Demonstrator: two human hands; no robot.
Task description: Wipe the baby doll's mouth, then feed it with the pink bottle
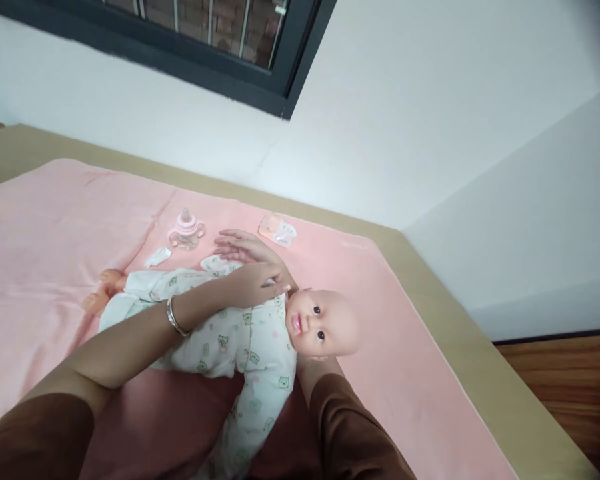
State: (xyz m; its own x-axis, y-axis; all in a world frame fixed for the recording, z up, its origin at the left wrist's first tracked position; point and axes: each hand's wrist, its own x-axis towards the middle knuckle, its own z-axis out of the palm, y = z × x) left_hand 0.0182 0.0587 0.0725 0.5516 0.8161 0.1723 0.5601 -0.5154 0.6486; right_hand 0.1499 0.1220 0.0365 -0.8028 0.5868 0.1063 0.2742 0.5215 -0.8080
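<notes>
Neither grip clamps: the left hand (pixel 253 283) lies flat on the doll (pixel 240 333), its chest, the right hand (pixel 316 365) cradles the head underneath, fingers hidden, so lifting next needs steady head support.

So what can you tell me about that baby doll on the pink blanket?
The baby doll looks like plastic: bald, dark eyes, pink lips. It wears a white sleepsuit printed with small green animals, bare feet showing. It lies face up on the pink blanket. The left hand rests on its chest; the right hand is hidden beneath its head.

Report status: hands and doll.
Left hand flat on doll chest. Right hand under its head, hidden. Bottle beyond, clear of both.
</notes>
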